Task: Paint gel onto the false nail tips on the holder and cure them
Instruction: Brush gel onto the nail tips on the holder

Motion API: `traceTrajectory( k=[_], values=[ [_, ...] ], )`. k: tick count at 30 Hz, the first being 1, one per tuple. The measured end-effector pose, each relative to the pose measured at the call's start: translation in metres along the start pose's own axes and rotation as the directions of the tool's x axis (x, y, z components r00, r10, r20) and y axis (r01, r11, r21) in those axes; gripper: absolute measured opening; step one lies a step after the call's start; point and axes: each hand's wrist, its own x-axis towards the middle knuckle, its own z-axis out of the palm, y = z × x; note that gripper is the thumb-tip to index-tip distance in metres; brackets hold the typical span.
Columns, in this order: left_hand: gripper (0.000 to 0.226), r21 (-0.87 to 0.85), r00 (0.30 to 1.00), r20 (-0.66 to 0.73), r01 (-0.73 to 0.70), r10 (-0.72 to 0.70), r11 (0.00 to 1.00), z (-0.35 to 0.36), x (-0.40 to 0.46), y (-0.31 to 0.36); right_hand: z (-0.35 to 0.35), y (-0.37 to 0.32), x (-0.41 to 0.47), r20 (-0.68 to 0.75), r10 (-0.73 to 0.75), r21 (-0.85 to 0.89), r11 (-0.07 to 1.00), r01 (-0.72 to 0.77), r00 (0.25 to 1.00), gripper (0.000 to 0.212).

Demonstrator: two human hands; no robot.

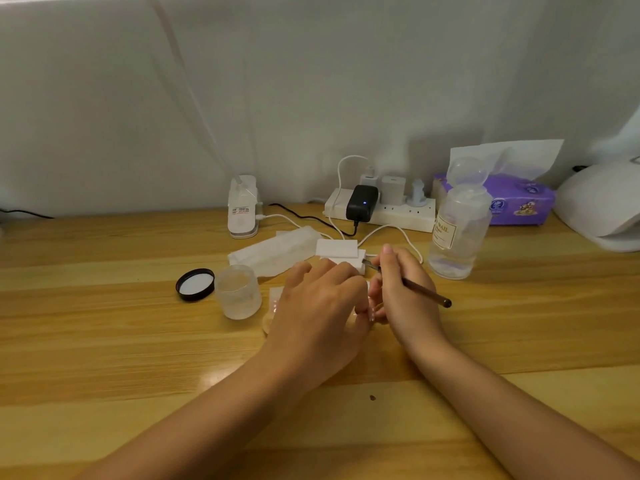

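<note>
Black lid (195,284) and frosted jar (238,292) sit left on the table (104,341). Left hand (317,308) lies over the nail holder (273,308), fingers relaxed and spread, hiding most of it. Right hand (403,296) pinches a brush (427,293) just beside it.

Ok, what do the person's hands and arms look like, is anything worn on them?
Both forearms are bare up to the frame's edge, with no sleeves in view. The left hand and right hand show no gloves, rings, watch or bracelets. The one fingernail that shows on the right hand looks short and plain.
</note>
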Motion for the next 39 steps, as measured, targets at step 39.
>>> traceTrajectory(
  k=[39],
  values=[
    [0.028,-0.71,0.875,0.117,0.404,-0.469,0.577,-0.027,-0.07,-0.073,0.104,-0.068,0.028,0.485,-0.35,-0.265,0.814,0.517,0.801,0.036]
  ],
)
